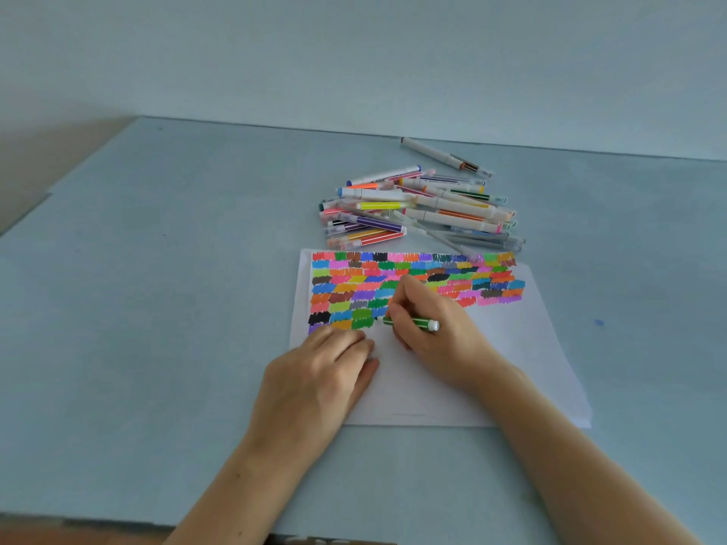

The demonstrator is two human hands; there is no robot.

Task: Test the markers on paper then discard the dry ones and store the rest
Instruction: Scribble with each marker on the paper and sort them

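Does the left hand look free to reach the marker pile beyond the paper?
Probably yes: the left hand rests flat on the paper, holding nothing, and only the paper lies between it and the marker pile.

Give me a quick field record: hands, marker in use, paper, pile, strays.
right hand: grips green marker, tip at the paper
left hand: rests flat on paper's left edge
paper: upper part filled with colour swatches, lower part blank
pile: capped markers heaped beyond the paper
lone marker: apart, behind the pile
table: small blue mark right of paper
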